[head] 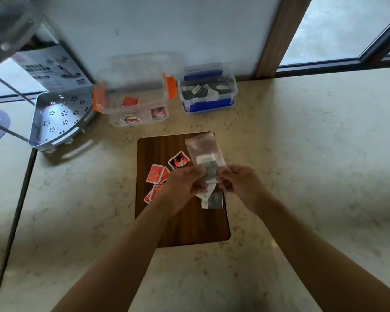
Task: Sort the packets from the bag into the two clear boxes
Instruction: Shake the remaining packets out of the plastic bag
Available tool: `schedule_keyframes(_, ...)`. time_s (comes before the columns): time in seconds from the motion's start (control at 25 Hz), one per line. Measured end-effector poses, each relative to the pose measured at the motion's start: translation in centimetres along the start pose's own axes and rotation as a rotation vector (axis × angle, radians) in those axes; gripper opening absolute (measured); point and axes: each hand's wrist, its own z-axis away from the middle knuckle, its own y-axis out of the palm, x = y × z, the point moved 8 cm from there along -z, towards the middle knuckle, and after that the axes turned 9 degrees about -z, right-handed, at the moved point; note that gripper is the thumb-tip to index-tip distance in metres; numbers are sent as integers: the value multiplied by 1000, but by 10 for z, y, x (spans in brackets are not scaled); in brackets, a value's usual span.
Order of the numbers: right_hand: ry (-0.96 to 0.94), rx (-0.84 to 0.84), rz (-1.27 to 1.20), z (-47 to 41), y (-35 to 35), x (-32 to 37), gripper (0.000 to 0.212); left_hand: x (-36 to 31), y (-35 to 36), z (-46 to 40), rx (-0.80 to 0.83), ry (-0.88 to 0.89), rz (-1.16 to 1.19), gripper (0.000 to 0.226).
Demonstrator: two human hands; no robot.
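Observation:
Both of my hands hold a clear plastic bag [204, 152] above a dark wooden board [189, 228]. My left hand [185, 183] and my right hand [239, 182] pinch the bag's lower end, where a grey packet [209, 172] shows through the plastic. Several red packets [155, 174] lie on the board's left side, one with a black pattern [178, 160]. A grey packet [214, 200] lies on the board under my hands. At the back stand a clear box with orange clips [134, 95], holding red packets, and a clear box with blue clips [206, 92], holding grey packets.
A perforated metal corner shelf [59, 118] stands on the left of the stone counter [302, 154], with a printed carton [52, 68] behind it. The wall and a window frame [277, 41] close off the back. A seam runs down the counter's left side.

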Motion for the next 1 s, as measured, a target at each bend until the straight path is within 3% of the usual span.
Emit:
schedule_keyframes(0.16,-118,-23,-83,-53,0,67,14,-61,2,-61,-50,-15,-160,37)
schedule_keyframes(0.32,-156,-25,-109,-104,0,110,17,-110,3,-104,-142,-6,-248,28)
schedule_keyframes(0.6,-82,-95,-221,-159,2,123,21,-138,-13,-159,-239,1,-241,22)
schedule_keyframes(1.0,-95,-125,-151,-169,1,130,19,-155,-18,-169,-250,66,-303,17)
